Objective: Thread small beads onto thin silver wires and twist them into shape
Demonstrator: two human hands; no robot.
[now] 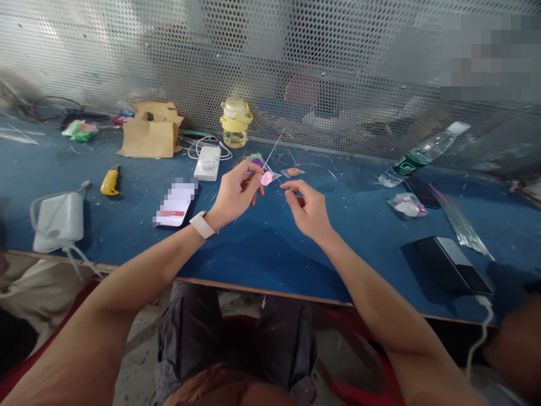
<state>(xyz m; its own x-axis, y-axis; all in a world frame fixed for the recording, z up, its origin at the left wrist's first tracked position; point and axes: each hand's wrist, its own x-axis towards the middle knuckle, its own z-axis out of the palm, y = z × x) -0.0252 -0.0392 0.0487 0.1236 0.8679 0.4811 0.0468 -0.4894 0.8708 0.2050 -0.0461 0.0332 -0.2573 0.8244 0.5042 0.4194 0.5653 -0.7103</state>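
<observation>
Near the middle of the blue table, my left hand [240,189] pinches a small clear plastic packet [267,178] with a soft-looking pink lump in it. A thin, straight, pale strand [274,148] rises from beside that packet, slanting up to the right. Just right of it is my right hand [308,208], its thumb and index tips close together in a pinch; whatever they may hold is too small to make out. Behind the hands lie a small packet with an orange-tan piece [293,172] and a purple and green bundle [258,162], partly hidden by my left fingers.
Left lie a lit phone [175,204], a white charger block [208,163], a yellow cutter [110,181], a white power bank [59,221] and brown paper [150,138]. A yellow-lidded bottle [235,123] stands behind. Right are a water bottle [422,157], clear strips [462,225] and a dark device [452,265].
</observation>
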